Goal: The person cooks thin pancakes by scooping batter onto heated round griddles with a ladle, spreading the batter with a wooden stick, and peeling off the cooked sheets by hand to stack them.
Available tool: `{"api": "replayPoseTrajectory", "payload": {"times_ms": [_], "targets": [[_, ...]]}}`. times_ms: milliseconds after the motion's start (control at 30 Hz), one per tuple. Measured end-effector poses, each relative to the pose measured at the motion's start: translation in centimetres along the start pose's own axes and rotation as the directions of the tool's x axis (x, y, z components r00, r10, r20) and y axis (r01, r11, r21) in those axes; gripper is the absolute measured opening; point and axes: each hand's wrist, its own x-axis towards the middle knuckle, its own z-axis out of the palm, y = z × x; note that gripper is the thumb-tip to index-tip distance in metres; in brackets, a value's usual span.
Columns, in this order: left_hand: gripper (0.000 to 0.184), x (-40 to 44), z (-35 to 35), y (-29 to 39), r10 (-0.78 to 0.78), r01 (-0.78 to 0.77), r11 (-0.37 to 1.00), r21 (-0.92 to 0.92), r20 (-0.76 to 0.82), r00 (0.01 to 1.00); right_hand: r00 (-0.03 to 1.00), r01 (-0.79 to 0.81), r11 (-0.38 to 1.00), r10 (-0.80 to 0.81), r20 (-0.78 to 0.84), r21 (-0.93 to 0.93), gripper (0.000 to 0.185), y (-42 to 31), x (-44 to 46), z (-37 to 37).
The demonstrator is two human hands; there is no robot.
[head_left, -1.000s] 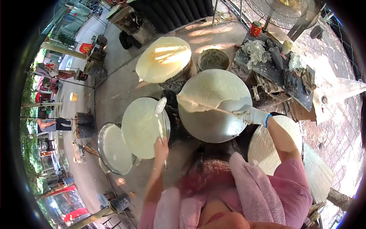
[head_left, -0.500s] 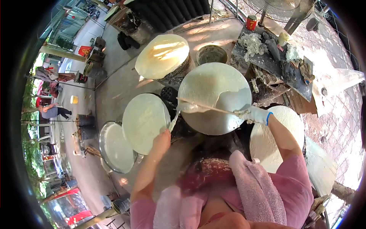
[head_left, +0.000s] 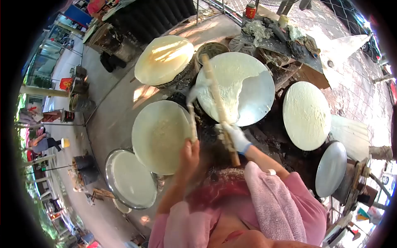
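My right hand [head_left: 236, 138], in a white glove, is closed around a long wooden stick [head_left: 216, 93]. The stick reaches over a round flat griddle [head_left: 258, 97], its near end by my apron. Pale wet batter [head_left: 221, 76] coats the griddle's left and far parts, with bare metal on the right. My bare left hand [head_left: 189, 156] is closed on the handle of a slim pale tool [head_left: 192, 118]; its blurred far end is at the griddle's left edge, its kind unclear. Beside that hand is a wide round pan of pale batter [head_left: 161, 136].
A rimmed metal basin of white liquid [head_left: 130, 180] stands at lower left. A pale round sheet [head_left: 163, 60] lies on a stand behind. To the right are another batter-coated disc [head_left: 307, 115] and a bare metal disc [head_left: 331, 169]. A cluttered board [head_left: 285, 41] bears a red can [head_left: 250, 10].
The stick has swung from lying sideways across the griddle to pointing away from me. My right hand has come nearer my body. The view has shifted, showing more on the right.
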Motion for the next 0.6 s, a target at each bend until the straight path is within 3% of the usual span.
{"api": "replayPoseTrajectory", "payload": {"times_ms": [33,100,133,167,233,333,433,500,567,600], "targets": [[0.024,0.0,-1.4,-0.5,0.011,-0.015,0.999,-0.052,-0.076,0.997,0.998,0.032,0.990,-0.040,-0.053,-0.135,0.038,0.8,0.9,2.4],[0.020,-0.4,-3.4,-2.9,0.001,-0.012,0.995,-0.103,-0.105,0.994,0.904,0.175,0.823,-0.352,-0.244,-0.540,0.044,7.6,8.9,2.5],[0.019,-0.5,-4.1,-4.1,-0.003,-0.013,0.992,-0.128,-0.121,0.993,0.870,0.088,0.764,-0.371,-0.325,-0.639,0.050,7.2,8.3,3.3],[0.020,-0.9,-4.7,-4.9,-0.004,-0.013,0.990,-0.141,-0.119,0.993,0.749,0.068,0.664,-0.527,-0.402,-0.745,0.051,7.2,6.6,3.6],[0.021,-2.4,-5.3,-6.5,-0.013,-0.007,0.985,-0.170,-0.116,0.993,0.717,-0.041,0.721,-0.461,-0.523,-0.691,0.051,6.0,3.7,2.8],[0.022,-4.7,-5.5,-9.4,-0.188,0.171,0.941,-0.293,-0.030,0.982,0.643,-0.054,0.756,-0.474,-0.602,-0.653,0.049,6.6,2.9,-1.8],[0.022,-6.3,-5.6,-9.3,-0.244,0.220,0.932,-0.287,-0.050,0.969,0.748,0.055,0.921,-0.294,-0.595,-0.385,0.050,3.9,-0.5,-1.2],[0.027,-6.9,-5.2,-8.4,-0.243,0.212,0.945,-0.251,-0.103,0.964,0.678,0.062,0.757,-0.510,-0.529,-0.651,0.052,6.6,1.0,-1.6],[0.026,-7.2,-4.3,-8.6,-0.302,0.265,0.920,-0.289,-0.090,0.949,0.835,-0.094,0.512,-0.427,-0.348,-0.854,0.050,6.1,-1.2,-0.6],[0.026,-7.2,-4.1,-7.9,-0.336,0.299,0.902,-0.312,-0.074,0.939,0.813,-0.134,0.493,-0.441,-0.380,-0.860,0.049,5.7,-2.0,-1.2]]}}
